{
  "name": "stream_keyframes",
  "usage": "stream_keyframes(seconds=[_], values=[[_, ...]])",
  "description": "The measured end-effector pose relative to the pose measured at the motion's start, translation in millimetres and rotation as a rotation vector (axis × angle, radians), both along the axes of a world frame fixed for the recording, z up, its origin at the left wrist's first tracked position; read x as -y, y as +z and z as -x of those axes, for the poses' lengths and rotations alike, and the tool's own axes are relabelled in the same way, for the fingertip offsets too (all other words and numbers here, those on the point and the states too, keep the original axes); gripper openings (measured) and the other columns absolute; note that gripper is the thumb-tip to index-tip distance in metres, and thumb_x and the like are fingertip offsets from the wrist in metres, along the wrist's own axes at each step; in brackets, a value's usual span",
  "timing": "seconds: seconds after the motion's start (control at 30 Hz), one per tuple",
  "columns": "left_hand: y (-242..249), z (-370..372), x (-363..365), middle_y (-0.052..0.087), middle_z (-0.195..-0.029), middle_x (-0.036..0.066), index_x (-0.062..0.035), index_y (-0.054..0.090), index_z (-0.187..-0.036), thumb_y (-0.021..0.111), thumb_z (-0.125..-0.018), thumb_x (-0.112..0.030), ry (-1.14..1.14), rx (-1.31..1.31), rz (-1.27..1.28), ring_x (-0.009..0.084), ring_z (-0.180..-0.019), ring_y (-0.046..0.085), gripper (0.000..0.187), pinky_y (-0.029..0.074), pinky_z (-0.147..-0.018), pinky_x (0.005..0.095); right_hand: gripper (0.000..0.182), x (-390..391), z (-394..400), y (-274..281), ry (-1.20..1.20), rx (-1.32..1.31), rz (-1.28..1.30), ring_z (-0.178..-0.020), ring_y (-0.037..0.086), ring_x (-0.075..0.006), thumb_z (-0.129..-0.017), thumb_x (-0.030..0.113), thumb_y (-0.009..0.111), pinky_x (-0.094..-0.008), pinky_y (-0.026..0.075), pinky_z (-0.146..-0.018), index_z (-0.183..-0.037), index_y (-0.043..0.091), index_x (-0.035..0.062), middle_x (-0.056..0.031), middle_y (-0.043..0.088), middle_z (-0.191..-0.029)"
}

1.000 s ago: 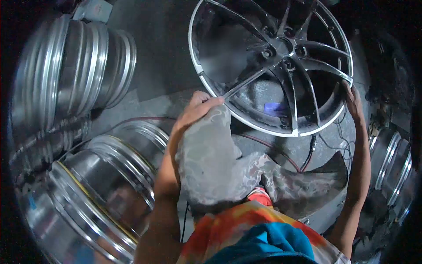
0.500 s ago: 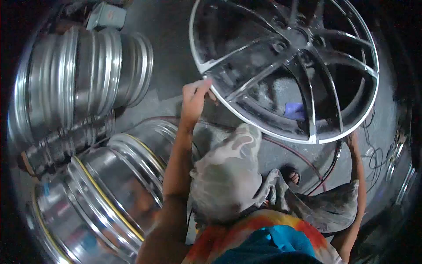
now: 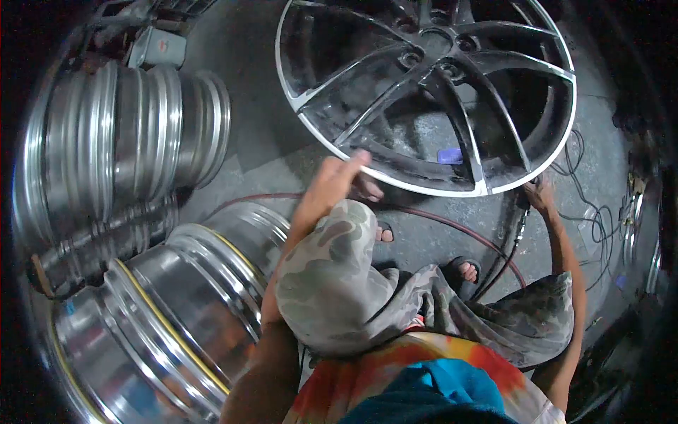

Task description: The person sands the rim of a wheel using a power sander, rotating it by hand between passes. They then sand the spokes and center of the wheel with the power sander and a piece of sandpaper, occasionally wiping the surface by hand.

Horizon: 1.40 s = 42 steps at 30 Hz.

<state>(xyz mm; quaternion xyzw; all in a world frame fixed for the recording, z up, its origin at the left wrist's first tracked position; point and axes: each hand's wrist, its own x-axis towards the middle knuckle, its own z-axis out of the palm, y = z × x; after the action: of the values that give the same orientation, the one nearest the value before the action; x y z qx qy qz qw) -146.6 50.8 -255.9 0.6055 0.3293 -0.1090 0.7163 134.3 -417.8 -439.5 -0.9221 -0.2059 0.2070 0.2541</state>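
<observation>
Left hand (image 3: 337, 180) open, right hand (image 3: 539, 194) gripping

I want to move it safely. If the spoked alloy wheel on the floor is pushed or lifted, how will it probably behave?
The spoked wheel looks like rigid metal, so it probably will not flex. Its round rim suggests it could roll if stood upright. The left hand and right hand both sit at its rim, hinting it needs two hands.

Grey concrete floor (image 3: 254, 141), dusty and stained, fills the middle of the frame. Shiny bare rims (image 3: 134, 134) lie stacked at upper left, another rim (image 3: 162, 311) at lower left. A red hose (image 3: 438, 222) and thin cables (image 3: 586, 205) trail across the floor at right. The edges are dark.
</observation>
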Motion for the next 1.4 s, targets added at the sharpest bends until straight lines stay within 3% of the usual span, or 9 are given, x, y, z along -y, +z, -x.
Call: stream_keyframes(seconds=[0.23, 0.53, 0.7, 0.83, 0.97, 1.17, 1.2, 1.23, 1.4], values=[[111, -9, -35, 0.069, -0.07, 0.012, 0.003, 0.074, -0.084, 0.062, -0.102, -0.03, -0.24, 0.185, -0.903, 0.0193, -0.063, 0.066, 0.04, 0.05, -0.064, 0.0312, 0.05, -13, 47, 49, -0.123, -0.129, 0.042, -0.095, 0.065, -0.0269, -0.096, 0.04, 0.071, -0.0422, 0.051, -0.082, -0.118, 0.061, -0.003, -0.0183, 0.068, -0.104], [239, -26, 68, 0.061, -0.082, 0.005, -0.0094, 0.066, -0.076, 0.077, -0.077, -0.038, -1.203, 1.05, -0.813, 0.0244, -0.071, 0.064, 0.031, 0.05, -0.06, 0.0361, 0.034, 11, 58, 88, -0.487, -0.457, -0.148, -0.072, 0.061, -0.0154, -0.099, 0.035, 0.071, -0.0314, 0.049, -0.063, -0.115, 0.062, 0.0064, -0.0038, 0.064, -0.088], [272, -30, 69, 0.056, -0.071, -0.002, -0.0108, 0.057, -0.056, 0.072, -0.06, -0.025, -1.076, 1.231, -0.607, 0.0121, -0.072, 0.06, 0.021, 0.051, -0.061, 0.0263, 0.036, 44, 54, 61, -0.398, -0.259, -0.202, -0.05, 0.057, -0.0129, -0.099, 0.038, 0.07, -0.0288, 0.046, -0.048, -0.111, 0.055, 0.0075, -0.0027, 0.059, -0.065], [236, -9, 96, 0.062, -0.081, 0.015, 0.0091, 0.06, -0.076, 0.066, -0.046, -0.057, -0.899, 1.39, -0.374, 0.026, -0.072, 0.062, 0.073, 0.052, -0.071, 0.0332, 0.034, 30, 58, 87, -0.504, -0.307, -0.198, -0.051, 0.058, -0.0125, -0.099, 0.035, 0.07, -0.0284, 0.044, -0.046, -0.112, 0.055, 0.0075, -0.0036, 0.061, -0.066], [233, -11, 85, 0.064, -0.08, 0.015, 0.0038, 0.066, -0.079, 0.069, -0.062, -0.049, -0.998, 1.262, -0.438, 0.0274, -0.071, 0.063, 0.055, 0.051, -0.068, 0.0371, 0.03, 21, 52, 132, -0.498, -0.177, -0.232, -0.052, 0.055, -0.0116, -0.099, 0.029, 0.068, -0.0287, 0.044, -0.046, -0.111, 0.055, 0.0054, -0.0036, 0.061, -0.069], [195, -97, -4, 0.068, -0.078, 0.014, -0.0041, 0.075, -0.084, 0.074, -0.086, -0.036, -0.895, 0.507, -1.19, 0.0295, -0.069, 0.066, 0.032, 0.051, -0.064, 0.0429, 0.035, -19, 36, 243, -0.367, -0.009, -0.229, -0.054, 0.053, -0.0089, -0.101, 0.04, 0.067, -0.027, 0.037, -0.047, -0.104, 0.06, 0.0061, -0.0003, 0.057, -0.067], [189, -127, -36, 0.07, -0.117, 0.022, -0.0075, 0.073, -0.121, 0.079, -0.081, -0.049, -0.878, 0.169, -1.129, 0.0347, -0.104, 0.069, 0.058, 0.055, -0.086, 0.0459, 0.035, -34, 39, 261, -0.304, 0.026, -0.248, -0.055, 0.053, -0.0087, -0.102, 0.04, 0.066, -0.0266, 0.037, -0.048, -0.105, 0.061, 0.0059, -0.0003, 0.057, -0.067], [224, -134, -40, 0.072, -0.114, 0.024, 0.0036, 0.071, -0.114, 0.064, -0.097, -0.032, -0.736, -0.076, -0.968, 0.0369, -0.106, 0.068, 0.04, 0.052, -0.094, 0.0482, 0.035, -52, 48, 289, -0.25, -0.023, -0.202, -0.06, 0.055, -0.0086, -0.103, 0.04, 0.065, -0.0265, 0.04, -0.053, -0.109, 0.062, 0.0049, -0.0006, 0.057, -0.068], [-46, -199, -270, 0.064, -0.123, 0.036, 0.0077, 0.064, -0.125, 0.053, -0.102, -0.049, -0.05, 0.171, -1.889, 0.0515, -0.112, 0.062, 0.062, 0.048, -0.1, 0.0572, 0.03, -95, 71, 309, 0.19, 0.001, -0.137, -0.069, 0.059, -0.0146, -0.1, 0.022, 0.069, -0.0331, 0.048, -0.064, -0.116, 0.06, -0.0018, -0.0061, 0.07, -0.085]])
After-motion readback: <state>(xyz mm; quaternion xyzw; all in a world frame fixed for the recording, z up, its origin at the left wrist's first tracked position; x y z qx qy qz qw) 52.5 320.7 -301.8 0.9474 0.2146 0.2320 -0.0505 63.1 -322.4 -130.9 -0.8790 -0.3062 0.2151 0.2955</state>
